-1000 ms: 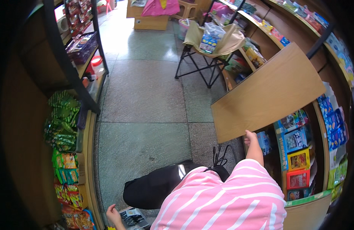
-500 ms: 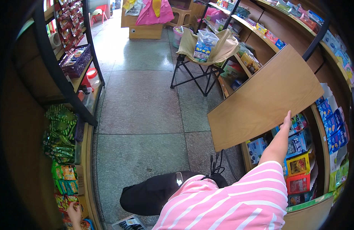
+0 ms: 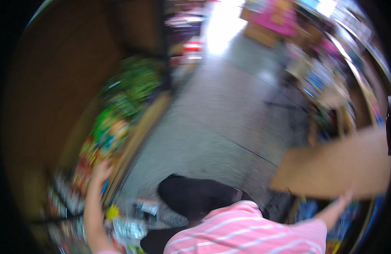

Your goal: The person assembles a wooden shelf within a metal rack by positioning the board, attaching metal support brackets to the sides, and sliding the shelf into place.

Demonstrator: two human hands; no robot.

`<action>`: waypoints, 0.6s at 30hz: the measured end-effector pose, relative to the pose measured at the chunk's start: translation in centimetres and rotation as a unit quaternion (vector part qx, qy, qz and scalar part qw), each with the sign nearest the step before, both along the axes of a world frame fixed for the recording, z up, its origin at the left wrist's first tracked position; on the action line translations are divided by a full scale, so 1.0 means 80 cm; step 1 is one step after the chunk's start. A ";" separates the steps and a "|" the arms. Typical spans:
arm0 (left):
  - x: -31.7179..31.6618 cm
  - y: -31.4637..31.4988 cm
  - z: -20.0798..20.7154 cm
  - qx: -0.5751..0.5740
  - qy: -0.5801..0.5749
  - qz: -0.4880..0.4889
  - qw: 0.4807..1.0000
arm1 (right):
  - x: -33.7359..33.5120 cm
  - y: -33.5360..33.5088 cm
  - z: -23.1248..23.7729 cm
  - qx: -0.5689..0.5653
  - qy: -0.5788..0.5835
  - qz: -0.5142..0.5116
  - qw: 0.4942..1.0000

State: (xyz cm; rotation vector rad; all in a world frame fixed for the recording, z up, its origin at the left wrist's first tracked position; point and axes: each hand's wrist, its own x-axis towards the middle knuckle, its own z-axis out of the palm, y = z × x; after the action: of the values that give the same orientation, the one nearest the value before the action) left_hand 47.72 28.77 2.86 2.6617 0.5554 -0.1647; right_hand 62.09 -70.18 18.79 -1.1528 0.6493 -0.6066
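Observation:
The whole view is smeared by motion. My right hand [image 3: 344,198] grips the lower edge of a flat wooden board [image 3: 330,165], which slants in front of the right-hand shelves. On the left, my left hand [image 3: 103,170] is at the colourful snack packets [image 3: 83,175] on the low shelf. Its fingers are too blurred to show whether they hold one. Green packets [image 3: 134,86] lie farther along the same shelf, with green and orange ones [image 3: 113,129] between.
A wooden shelf edge [image 3: 138,146] borders the tiled floor [image 3: 204,118] on the left. A folding chair [image 3: 330,91] with packages on it stands ahead on the right. Plastic-wrapped goods [image 3: 130,228] lie near my legs. Pink cloth [image 3: 275,17] covers a wooden box at the back.
My view has swung left, so the aisle and board appear farther right. My left forearm now shows much more, with its hand still by the packets. My right hand remains on the board.

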 end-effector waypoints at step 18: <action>-0.134 -0.050 -0.011 -0.078 -0.044 0.098 0.991 | 0.086 0.292 0.019 -0.433 -0.045 -0.017 0.900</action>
State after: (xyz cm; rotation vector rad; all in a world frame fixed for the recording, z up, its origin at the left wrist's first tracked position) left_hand 36.97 24.76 1.99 2.4346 0.7385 -0.0322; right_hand 68.99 -46.85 20.33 -1.9257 0.3020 -1.0239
